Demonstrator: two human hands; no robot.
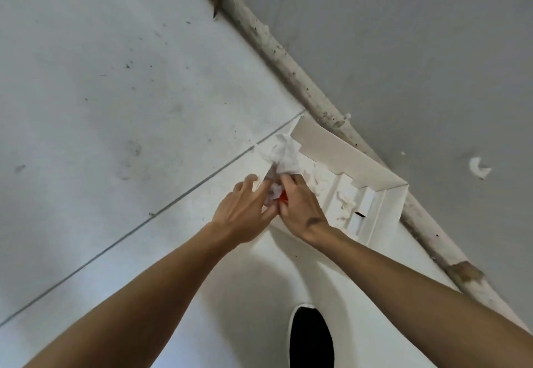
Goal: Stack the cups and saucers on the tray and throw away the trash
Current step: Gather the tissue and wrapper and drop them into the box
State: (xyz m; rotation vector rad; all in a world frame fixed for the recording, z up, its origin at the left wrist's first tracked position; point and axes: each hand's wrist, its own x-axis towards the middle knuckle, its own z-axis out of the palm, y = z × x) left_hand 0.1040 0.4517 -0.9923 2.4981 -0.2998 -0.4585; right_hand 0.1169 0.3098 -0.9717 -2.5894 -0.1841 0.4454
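Observation:
I look down at the floor. Both hands meet over the near corner of an open white cardboard box (383,194) that stands against the wall. My left hand (242,211) and my right hand (300,209) together grip crumpled white tissue (281,152), which sticks up beyond the fingers. A small red item (283,195) shows between the two hands. More white tissue scraps (344,203) lie inside the box. No cups, saucers or tray are in view.
A grey tiled floor (115,93) spreads to the left, with a grout line running diagonally. A dirty baseboard (291,73) runs along the grey wall (403,50) on the right. My dark shoe (311,338) is at the bottom.

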